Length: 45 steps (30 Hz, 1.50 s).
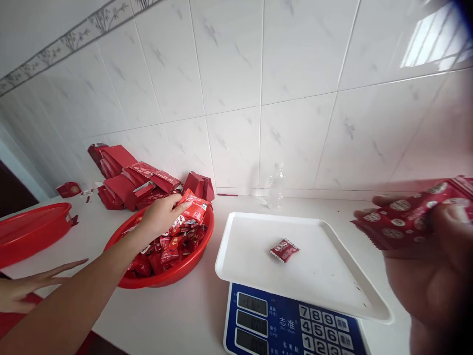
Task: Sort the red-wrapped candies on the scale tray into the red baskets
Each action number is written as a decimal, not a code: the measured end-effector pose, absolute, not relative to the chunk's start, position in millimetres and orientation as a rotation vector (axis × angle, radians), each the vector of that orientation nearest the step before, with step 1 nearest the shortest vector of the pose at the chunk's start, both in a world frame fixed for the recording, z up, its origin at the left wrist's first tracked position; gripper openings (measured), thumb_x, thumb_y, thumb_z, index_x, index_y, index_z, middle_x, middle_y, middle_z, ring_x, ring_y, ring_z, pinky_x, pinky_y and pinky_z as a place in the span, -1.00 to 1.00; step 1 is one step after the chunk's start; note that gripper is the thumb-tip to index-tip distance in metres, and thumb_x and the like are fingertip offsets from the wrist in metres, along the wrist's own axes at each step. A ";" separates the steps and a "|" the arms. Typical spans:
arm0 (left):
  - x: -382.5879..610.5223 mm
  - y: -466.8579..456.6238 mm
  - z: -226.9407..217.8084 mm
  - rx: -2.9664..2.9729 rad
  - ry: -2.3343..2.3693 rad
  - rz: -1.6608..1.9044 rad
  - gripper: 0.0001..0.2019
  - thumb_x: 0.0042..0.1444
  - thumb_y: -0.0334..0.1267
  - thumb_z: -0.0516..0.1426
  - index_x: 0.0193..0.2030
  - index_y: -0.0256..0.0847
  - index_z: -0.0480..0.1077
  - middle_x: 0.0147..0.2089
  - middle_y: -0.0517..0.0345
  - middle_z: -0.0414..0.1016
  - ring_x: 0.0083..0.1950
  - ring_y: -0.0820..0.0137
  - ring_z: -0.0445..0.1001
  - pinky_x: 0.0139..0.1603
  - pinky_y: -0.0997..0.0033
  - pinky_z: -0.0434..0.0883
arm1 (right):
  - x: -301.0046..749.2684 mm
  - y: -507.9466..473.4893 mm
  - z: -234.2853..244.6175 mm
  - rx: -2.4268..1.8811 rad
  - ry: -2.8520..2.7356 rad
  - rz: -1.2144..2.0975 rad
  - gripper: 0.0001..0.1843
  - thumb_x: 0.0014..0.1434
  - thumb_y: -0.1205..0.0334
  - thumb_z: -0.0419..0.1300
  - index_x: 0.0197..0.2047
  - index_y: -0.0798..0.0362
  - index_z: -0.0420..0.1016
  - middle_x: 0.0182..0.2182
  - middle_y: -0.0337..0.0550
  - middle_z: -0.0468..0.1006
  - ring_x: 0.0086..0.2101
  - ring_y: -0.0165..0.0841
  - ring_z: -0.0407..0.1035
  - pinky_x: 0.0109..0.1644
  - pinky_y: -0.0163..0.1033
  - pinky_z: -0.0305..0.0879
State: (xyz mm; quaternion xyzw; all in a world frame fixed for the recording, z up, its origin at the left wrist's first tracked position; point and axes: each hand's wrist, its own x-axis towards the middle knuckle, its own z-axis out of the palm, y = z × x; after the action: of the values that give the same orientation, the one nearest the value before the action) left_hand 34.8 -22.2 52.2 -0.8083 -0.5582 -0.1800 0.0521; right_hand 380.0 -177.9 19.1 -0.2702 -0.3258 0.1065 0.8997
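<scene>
My left hand [160, 216] grips a bright red snack packet [195, 206] by its edge, above the pile of red packets [172, 247] in a red plastic basin [201, 254]. Close to the camera at the right edge, my right hand [424, 266] is closed on a dark red packet [401, 217] printed with pale round patterns. Its fingers pass behind the packet and the thumb lies over the front. One small dark red wrapped packet [284, 250] lies in the white tray [244, 231], which rests on a blue digital scale [284, 323].
Another person's hand [33, 291] with spread fingers shows at the lower left, partly behind my forearm. Beside it is a second red basin [35, 231]. Red cardboard boxes [125, 185] are heaped against the tiled wall. A clear plastic bottle [276, 187] stands behind the tray.
</scene>
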 end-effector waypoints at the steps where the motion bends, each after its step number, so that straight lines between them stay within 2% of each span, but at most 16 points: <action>1: 45.5 -25.8 50.9 -2.500 -1.664 -0.573 -0.67 0.25 0.00 -0.09 -0.47 -0.11 0.11 -0.55 0.28 0.24 -0.46 0.37 0.30 -0.44 0.44 0.10 | 373.0 -182.4 23.1 -0.554 -0.701 0.232 -0.83 -0.05 0.21 0.43 -0.35 0.04 0.60 -0.41 -0.20 0.56 -0.41 -0.34 0.48 -0.44 -0.22 0.54; 5: 96.7 -46.1 38.8 -2.709 -1.523 -0.628 -0.64 0.24 0.06 -0.06 -0.46 -0.11 0.13 -0.57 0.32 0.20 -0.50 0.39 0.25 -0.47 0.44 0.06 | 348.2 -199.3 33.2 -0.579 -0.719 0.189 -0.88 0.09 0.25 0.37 -0.27 0.05 0.60 -0.40 -0.20 0.60 -0.39 -0.35 0.51 -0.41 -0.26 0.57; 11: 156.2 -60.7 17.7 -2.966 -1.283 -0.660 -0.62 0.32 0.08 -0.09 -0.24 -0.12 0.37 -0.51 0.26 0.46 -0.50 0.34 0.39 -0.44 0.42 0.09 | 348.3 -207.4 36.5 -0.571 -0.782 0.208 -0.92 0.18 0.26 0.31 -0.23 0.03 0.61 -0.36 -0.19 0.61 -0.37 -0.36 0.54 -0.41 -0.29 0.57; 18: 177.3 -48.5 6.4 -3.120 -1.270 -0.773 -0.70 0.30 0.05 0.02 -0.14 -0.12 0.40 -0.41 0.23 0.55 -0.41 0.30 0.48 -0.42 0.39 0.23 | 349.3 -210.5 38.5 -0.559 -0.822 0.241 -0.92 0.25 0.22 0.26 -0.21 -0.03 0.61 -0.36 -0.21 0.63 -0.42 -0.36 0.54 -0.40 -0.24 0.59; 21: 179.3 -46.1 -1.2 -3.203 -1.200 -0.733 -0.73 0.29 -0.04 0.04 0.00 -0.11 0.38 -0.13 0.13 0.60 -0.21 0.29 0.55 -0.27 0.36 0.38 | 349.4 -209.1 38.8 -0.553 -0.808 0.254 -0.92 0.21 0.20 0.31 -0.23 -0.02 0.61 -0.37 -0.22 0.63 -0.40 -0.39 0.55 -0.37 -0.30 0.59; 23: 178.3 -45.1 -5.8 -3.247 -1.155 -0.713 -0.70 0.29 -0.08 0.05 0.08 -0.11 0.36 0.10 0.06 0.53 -0.03 0.28 0.54 -0.11 0.34 0.43 | 349.6 -208.9 39.0 -0.554 -0.803 0.261 -0.92 0.18 0.19 0.33 -0.24 -0.02 0.61 -0.38 -0.24 0.63 -0.40 -0.39 0.55 -0.36 -0.31 0.59; 25: 175.3 -44.7 -9.0 -3.278 -1.128 -0.681 -0.69 0.30 -0.12 0.03 0.12 -0.11 0.35 0.19 0.03 0.46 0.01 0.26 0.53 -0.03 0.29 0.45 | 349.4 -209.1 39.3 -0.555 -0.809 0.266 -0.92 0.18 0.19 0.34 -0.24 -0.02 0.61 -0.38 -0.24 0.63 -0.41 -0.38 0.55 -0.37 -0.30 0.59; 29: 165.5 -48.0 -10.5 -3.300 -1.093 -0.627 -0.71 0.30 -0.20 0.00 0.10 -0.12 0.38 0.17 0.02 0.48 0.01 0.22 0.54 0.04 0.19 0.45 | 347.8 -208.2 39.8 -0.564 -0.814 0.265 -0.92 0.21 0.18 0.31 -0.25 -0.02 0.59 -0.37 -0.23 0.62 -0.43 -0.35 0.55 -0.33 -0.20 0.61; 33: 153.6 -54.9 -8.1 -3.352 -1.089 -0.673 -0.72 0.31 -0.21 0.01 0.08 -0.11 0.41 0.12 0.06 0.53 0.05 0.24 0.53 0.06 0.24 0.46 | 346.2 -205.5 39.3 -0.580 -0.827 0.268 -0.93 0.23 0.20 0.28 -0.24 -0.02 0.58 -0.37 -0.22 0.60 -0.40 -0.32 0.56 -0.25 -0.09 0.61; 35: 147.7 -56.6 -8.1 -3.329 -1.101 -0.702 -0.73 0.32 -0.20 0.00 0.07 -0.13 0.42 0.11 0.04 0.53 0.10 0.24 0.50 0.12 0.21 0.43 | 345.3 -204.5 38.5 -0.588 -0.831 0.277 -0.93 0.23 0.20 0.28 -0.24 -0.02 0.57 -0.37 -0.20 0.60 -0.39 -0.30 0.56 -0.25 -0.07 0.61; 37: 143.1 -56.4 -10.7 -3.307 -1.116 -0.614 -0.70 0.32 -0.16 0.03 0.12 -0.13 0.40 0.19 0.00 0.47 0.21 0.20 0.43 0.24 0.14 0.34 | 344.4 -203.8 37.7 -0.595 -0.831 0.290 -0.93 0.23 0.18 0.28 -0.24 -0.03 0.57 -0.36 -0.19 0.61 -0.40 -0.29 0.56 -0.29 -0.07 0.61; 41: 142.3 -55.6 -22.6 -3.329 -1.167 -0.216 -0.53 0.31 -0.07 0.05 0.31 -0.14 0.27 0.45 -0.08 0.15 0.45 0.10 0.10 0.41 -0.01 0.11 | 343.3 -203.5 36.5 -0.608 -0.830 0.307 -0.90 0.22 0.15 0.30 -0.23 -0.04 0.57 -0.37 -0.19 0.62 -0.42 -0.30 0.55 -0.39 -0.14 0.60; 45: 152.6 -58.8 -32.2 -3.409 -1.073 -0.138 -0.47 0.36 0.09 -0.10 0.35 -0.08 0.25 0.51 -0.01 -0.02 0.52 0.11 -0.15 0.45 -0.06 -0.03 | 344.1 -203.6 36.2 -0.609 -0.838 0.302 -0.89 0.21 0.14 0.31 -0.24 -0.02 0.57 -0.38 -0.19 0.63 -0.42 -0.34 0.54 -0.41 -0.22 0.59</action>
State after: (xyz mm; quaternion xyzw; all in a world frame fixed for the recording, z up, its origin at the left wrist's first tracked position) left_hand 152.6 -58.8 -32.2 -0.9307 -0.2929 -0.0377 -0.2156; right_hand 344.1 -203.6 36.2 -0.2900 -0.3992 0.1436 0.8579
